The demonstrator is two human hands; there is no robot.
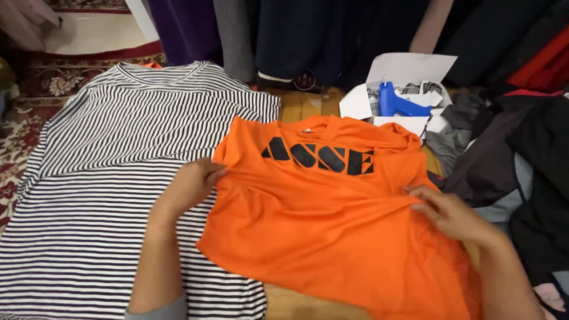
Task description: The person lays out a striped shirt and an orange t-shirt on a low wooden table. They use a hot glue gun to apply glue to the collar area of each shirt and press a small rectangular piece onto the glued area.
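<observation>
Both hands, left hand [188,185] & right hand [446,210], fingers pinching orange tee [332,231] sides mid-fold over striped shirt [106,178]; next needs even tuck.

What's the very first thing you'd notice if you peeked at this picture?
The bright orange fabric T-shirt with black block letters in the middle grabs the eye first, with the left hand and right hand pinching its two sides. Under it on the left lies a big black-and-white striped shirt. Behind it, a blue plastic glue gun sits in an open white cardboard box.
</observation>
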